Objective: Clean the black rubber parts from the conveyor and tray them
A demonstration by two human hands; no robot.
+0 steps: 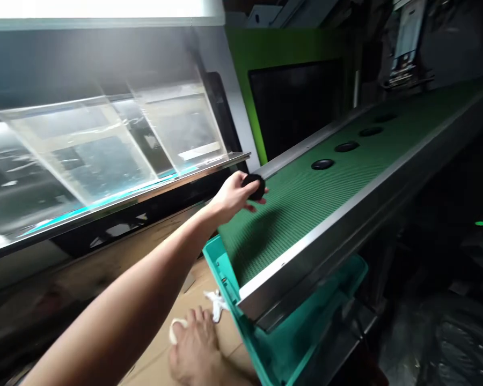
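My left hand [241,194] reaches over the near end of a green conveyor belt [290,209], its fingers closed on a round black disc [254,187]. Several similar black discs [322,164] lie in a row farther up the belt. Low in the view is my right hand [197,340], over brown cardboard [153,343]. Its thumb is against a small whitish piece [177,328] whose kind I cannot make out; the fingers are partly bent. A white, branched piece [216,304] lies on the cardboard beside this hand.
Under the belt's end stands a teal plastic crate [241,332]. A metal rail [306,246] edges the belt. On the left is a machine with clear window panels [104,155]. A mechanical arm [406,48] hangs over the belt's far end. Clear plastic wrapping [438,343] lies at lower right.
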